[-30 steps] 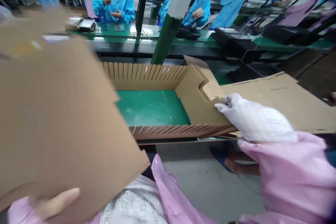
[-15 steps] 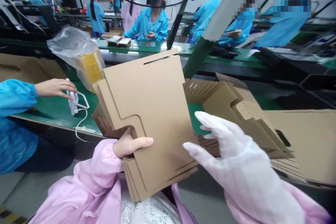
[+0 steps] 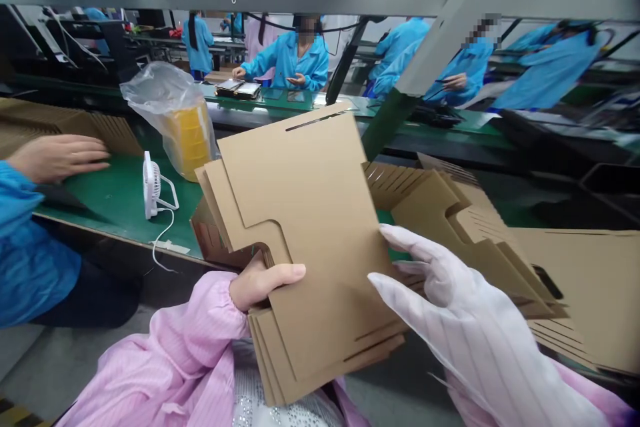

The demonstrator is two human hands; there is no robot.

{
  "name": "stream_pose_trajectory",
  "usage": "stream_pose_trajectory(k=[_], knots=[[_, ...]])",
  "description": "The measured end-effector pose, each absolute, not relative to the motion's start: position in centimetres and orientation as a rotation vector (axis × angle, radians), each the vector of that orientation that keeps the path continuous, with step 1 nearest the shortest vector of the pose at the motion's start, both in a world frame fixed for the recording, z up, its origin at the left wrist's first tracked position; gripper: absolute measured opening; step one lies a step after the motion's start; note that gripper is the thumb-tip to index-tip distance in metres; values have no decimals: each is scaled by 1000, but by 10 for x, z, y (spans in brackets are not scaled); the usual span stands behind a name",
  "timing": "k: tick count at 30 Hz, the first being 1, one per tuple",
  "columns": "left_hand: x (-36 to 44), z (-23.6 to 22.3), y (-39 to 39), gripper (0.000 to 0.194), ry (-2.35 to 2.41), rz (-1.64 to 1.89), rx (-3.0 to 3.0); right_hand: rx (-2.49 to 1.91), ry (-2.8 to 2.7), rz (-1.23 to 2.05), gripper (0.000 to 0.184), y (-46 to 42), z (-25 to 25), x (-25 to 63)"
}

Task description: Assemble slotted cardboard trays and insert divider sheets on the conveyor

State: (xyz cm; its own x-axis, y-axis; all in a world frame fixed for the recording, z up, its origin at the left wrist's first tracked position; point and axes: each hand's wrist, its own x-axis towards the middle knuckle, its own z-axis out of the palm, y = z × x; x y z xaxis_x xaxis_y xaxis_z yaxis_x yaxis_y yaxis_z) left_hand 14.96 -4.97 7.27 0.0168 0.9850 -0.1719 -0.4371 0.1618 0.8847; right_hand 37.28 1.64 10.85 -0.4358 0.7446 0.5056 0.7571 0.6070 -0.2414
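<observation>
- My left hand (image 3: 267,282) pinches the cardboard sheets (image 3: 323,233) at their left notch, probably to keep them together.
- My right hand (image 3: 460,307) is spread at their right edge; contact unclear.
- Sheets held up, near side of bench (image 3: 115,203).

Smooth, matt cardboard sheets (image 3: 325,213), a thin, wrinkled cloth glove (image 3: 470,307), a creased cloth sleeve (image 3: 193,333), a crinkled, glossy clear-plastic bag (image 3: 157,90), a smooth plastic fan (image 3: 151,185), a smooth green tabletop (image 3: 107,197)

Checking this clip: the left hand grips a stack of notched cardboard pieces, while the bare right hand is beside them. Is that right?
Not quite: the right hand isn't bare; the head view shows it in a white glove. The left hand does grip the notched cardboard pieces.
</observation>
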Motion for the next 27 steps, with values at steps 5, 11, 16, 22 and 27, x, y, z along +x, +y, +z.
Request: stream_pose_trajectory(k=[5, 11, 16, 22, 27], knots=[[159, 74, -43, 58, 956, 1318, 754, -1092, -2162, -247, 76, -13, 118, 364], [168, 87, -42, 41, 965, 1340, 763, -470, -2571, -251, 88, -26, 99, 350], [165, 91, -44, 39, 949, 1375, 830, -352, -2647, -312, 75, -18, 89, 355], [168, 90, -43, 46, 911, 1344, 846, -318, -2666, -450, 53, -16, 106, 365], [172, 86, -35, 46, 849, 1365, 793, -188, -2662, -529, 52, -21, 104, 388]])
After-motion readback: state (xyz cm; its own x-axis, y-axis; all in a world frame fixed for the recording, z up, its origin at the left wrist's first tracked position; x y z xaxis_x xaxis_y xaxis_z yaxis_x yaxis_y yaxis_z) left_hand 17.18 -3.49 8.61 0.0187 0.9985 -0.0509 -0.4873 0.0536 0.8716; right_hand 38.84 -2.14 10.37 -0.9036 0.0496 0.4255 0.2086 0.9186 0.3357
